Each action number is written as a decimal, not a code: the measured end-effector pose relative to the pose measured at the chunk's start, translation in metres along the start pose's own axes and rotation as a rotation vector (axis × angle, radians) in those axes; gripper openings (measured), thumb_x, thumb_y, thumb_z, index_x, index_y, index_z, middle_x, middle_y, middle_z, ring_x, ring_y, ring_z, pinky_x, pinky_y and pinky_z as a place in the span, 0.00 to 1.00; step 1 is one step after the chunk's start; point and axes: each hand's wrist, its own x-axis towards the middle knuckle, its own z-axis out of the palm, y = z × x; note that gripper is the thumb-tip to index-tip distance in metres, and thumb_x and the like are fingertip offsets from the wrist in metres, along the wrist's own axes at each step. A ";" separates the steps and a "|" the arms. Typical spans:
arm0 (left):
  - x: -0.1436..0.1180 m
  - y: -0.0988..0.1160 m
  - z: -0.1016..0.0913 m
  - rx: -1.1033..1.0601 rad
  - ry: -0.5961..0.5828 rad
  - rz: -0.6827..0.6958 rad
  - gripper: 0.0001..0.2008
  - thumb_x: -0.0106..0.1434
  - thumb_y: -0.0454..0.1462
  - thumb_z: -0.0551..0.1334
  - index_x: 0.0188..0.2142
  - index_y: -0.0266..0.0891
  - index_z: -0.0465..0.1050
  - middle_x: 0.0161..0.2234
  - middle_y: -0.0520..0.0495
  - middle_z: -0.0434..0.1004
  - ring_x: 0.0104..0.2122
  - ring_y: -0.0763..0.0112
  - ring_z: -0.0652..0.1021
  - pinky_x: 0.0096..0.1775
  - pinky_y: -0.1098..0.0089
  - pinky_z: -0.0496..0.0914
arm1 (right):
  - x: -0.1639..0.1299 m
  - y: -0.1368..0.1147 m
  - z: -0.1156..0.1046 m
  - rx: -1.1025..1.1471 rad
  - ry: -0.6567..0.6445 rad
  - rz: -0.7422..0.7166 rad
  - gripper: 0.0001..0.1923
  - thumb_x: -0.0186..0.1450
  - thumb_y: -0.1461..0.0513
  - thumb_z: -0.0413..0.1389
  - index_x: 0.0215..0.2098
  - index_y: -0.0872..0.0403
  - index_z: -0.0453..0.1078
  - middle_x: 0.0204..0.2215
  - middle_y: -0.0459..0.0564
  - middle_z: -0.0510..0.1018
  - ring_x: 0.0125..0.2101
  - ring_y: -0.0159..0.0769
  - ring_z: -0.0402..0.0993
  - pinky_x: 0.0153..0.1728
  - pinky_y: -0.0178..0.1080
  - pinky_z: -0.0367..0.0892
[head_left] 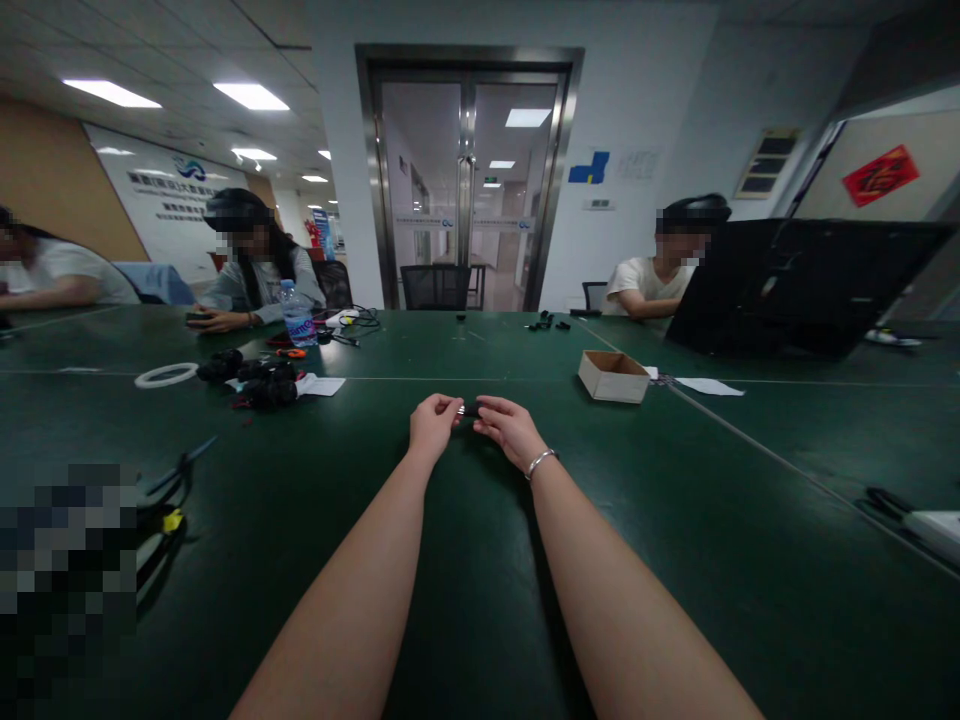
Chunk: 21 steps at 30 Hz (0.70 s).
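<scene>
Both my arms stretch out over the dark green table [465, 600]. My left hand [433, 424] and my right hand [507, 428] meet at the middle of the table and pinch a small dark part [470, 410] between their fingertips. The part is tiny and mostly hidden by the fingers; I cannot tell what it is. A silver bracelet [541, 461] sits on my right wrist.
A small open cardboard box [613, 376] stands ahead to the right, with white paper [709, 386] beyond it. To the left lie black parts [259, 383], a white ring [166, 375] and a water bottle [296, 315]. Three people sit around the table. A black laptop lid [795, 285] is at the far right.
</scene>
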 end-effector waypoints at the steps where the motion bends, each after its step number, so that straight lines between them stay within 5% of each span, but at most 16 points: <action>1: 0.000 0.000 0.000 -0.005 0.003 -0.002 0.09 0.58 0.40 0.64 0.33 0.35 0.74 0.29 0.46 0.77 0.27 0.72 0.77 0.33 0.71 0.72 | 0.000 0.000 -0.001 -0.001 -0.006 0.000 0.11 0.60 0.76 0.56 0.40 0.60 0.71 0.26 0.48 0.74 0.23 0.29 0.75 0.29 0.31 0.77; 21: -0.006 0.010 -0.001 0.113 0.086 -0.071 0.16 0.59 0.48 0.62 0.29 0.37 0.71 0.24 0.46 0.77 0.24 0.69 0.76 0.25 0.72 0.69 | 0.001 0.001 -0.006 0.041 -0.111 -0.005 0.15 0.56 0.77 0.58 0.38 0.57 0.73 0.32 0.47 0.71 0.29 0.31 0.77 0.36 0.32 0.78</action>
